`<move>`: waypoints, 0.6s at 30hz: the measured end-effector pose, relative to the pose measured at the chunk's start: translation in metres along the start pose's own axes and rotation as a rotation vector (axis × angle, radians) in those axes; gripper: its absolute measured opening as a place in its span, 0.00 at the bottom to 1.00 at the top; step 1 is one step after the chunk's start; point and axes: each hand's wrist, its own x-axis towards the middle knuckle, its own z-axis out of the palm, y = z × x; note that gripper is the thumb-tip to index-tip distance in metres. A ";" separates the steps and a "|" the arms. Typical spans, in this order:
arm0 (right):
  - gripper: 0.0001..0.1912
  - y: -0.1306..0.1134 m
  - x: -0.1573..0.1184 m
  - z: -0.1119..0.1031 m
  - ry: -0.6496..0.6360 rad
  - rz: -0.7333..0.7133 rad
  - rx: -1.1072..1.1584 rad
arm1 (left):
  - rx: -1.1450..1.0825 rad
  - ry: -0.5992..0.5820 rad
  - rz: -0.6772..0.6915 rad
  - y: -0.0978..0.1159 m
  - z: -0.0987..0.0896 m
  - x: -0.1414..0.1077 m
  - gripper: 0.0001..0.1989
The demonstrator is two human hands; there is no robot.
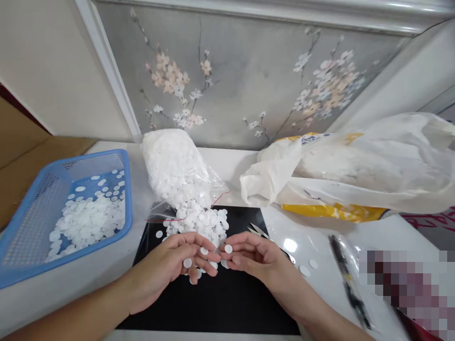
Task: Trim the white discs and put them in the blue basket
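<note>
Small flat white discs [208, 222] lie heaped on a black mat [213, 312], spilling from the mouth of a clear plastic bag [170, 166] packed with them. Over the near edge of the heap, my left hand [188, 258] is half curled with a few discs on and between its fingers. My right hand [252, 258] meets it from the other side, fingers bent, with one disc at its fingertips. Both sets of fingertips are close together, and discs beneath them are partly hidden. Behind my right hand lie scissors [258, 230], their handles partly covered.
On the left stands a blue plastic basket [128, 199] with many white discs inside. A white and yellow plastic bag [355, 180] lies at the back right. Loose discs [304, 271] and a black wrapped item [346, 279] rest on the right. A floral panel [241, 76] borders the back.
</note>
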 end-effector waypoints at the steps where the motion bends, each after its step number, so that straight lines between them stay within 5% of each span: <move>1: 0.18 0.001 0.001 -0.001 0.004 -0.006 -0.014 | 0.031 0.001 0.004 0.000 0.000 0.001 0.09; 18: 0.19 0.003 -0.002 0.004 -0.026 0.049 0.039 | -0.059 -0.012 -0.115 -0.012 0.005 0.005 0.15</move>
